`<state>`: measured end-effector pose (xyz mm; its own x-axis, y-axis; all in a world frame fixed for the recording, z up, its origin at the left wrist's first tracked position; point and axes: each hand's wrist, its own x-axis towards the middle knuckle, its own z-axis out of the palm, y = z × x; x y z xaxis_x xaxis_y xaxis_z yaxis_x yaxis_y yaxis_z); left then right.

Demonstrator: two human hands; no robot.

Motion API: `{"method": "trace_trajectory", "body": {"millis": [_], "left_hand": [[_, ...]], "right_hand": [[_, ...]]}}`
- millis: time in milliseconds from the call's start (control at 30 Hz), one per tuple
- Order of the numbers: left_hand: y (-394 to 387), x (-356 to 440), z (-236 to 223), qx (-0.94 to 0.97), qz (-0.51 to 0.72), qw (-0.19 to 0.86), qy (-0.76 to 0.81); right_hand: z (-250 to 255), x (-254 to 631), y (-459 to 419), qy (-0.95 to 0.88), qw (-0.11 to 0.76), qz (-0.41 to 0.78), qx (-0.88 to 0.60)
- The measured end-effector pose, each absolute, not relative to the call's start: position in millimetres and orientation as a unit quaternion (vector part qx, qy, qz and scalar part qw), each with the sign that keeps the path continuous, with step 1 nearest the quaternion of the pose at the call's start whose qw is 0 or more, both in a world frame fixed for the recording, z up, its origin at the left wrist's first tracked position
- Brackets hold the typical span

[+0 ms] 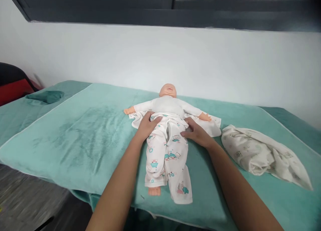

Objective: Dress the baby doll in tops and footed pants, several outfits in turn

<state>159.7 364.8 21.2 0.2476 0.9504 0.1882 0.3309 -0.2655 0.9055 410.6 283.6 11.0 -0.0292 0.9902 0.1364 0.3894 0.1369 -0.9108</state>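
Observation:
A baby doll (167, 105) lies on its back, its head toward the wall and its arms spread in a white long-sleeved top. White patterned baby trousers (174, 150) cover its legs up to the waist. One foot pokes out of the trouser leg on the left; the other leg's end hides its foot. At the left side of the waistband, my left hand (147, 126) grips the cloth, thumb on top. My right hand (198, 133) holds the trousers at the opposite hip, its fingertips partly hidden by cloth. Beneath the doll's arms spreads a white patterned garment (213, 125).
A green cover (75, 134) drapes the bed against the white wall. Bundled white patterned cloth (260, 154) lies at the right. A red and black object (15, 85) stands beyond the left end. A dark window frame (165, 13) runs above.

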Motion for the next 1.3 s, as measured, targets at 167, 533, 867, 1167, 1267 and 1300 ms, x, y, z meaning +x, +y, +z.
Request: {"method": "trace_trajectory", "body": {"millis": [167, 533, 867, 1167, 1267, 1300], "left_hand": [[341, 137, 22, 0.731, 0.354, 0.412, 0.412], [329, 148, 4, 0.715, 0.39, 0.245, 0.526], [317, 112, 25, 0.645, 0.307, 0.65, 0.26], [311, 118, 14, 0.578, 0.379, 0.649, 0.318], [309, 122, 12, 0.573, 0.412, 0.621, 0.341], [309, 123, 12, 0.574, 0.415, 0.616, 0.346]], "right_hand": [[10, 402, 278, -0.624, 0.429, 0.314, -0.573], [3, 375, 277, -0.527, 0.501, 0.303, -0.616], [4, 398, 255, -0.603, 0.43, 0.389, -0.548], [-2, 384, 243, -0.599, 0.45, 0.247, -0.615], [-3, 375, 240, -0.569, 0.474, 0.216, -0.637], [-3, 374, 240, -0.563, 0.477, 0.221, -0.638]]}}
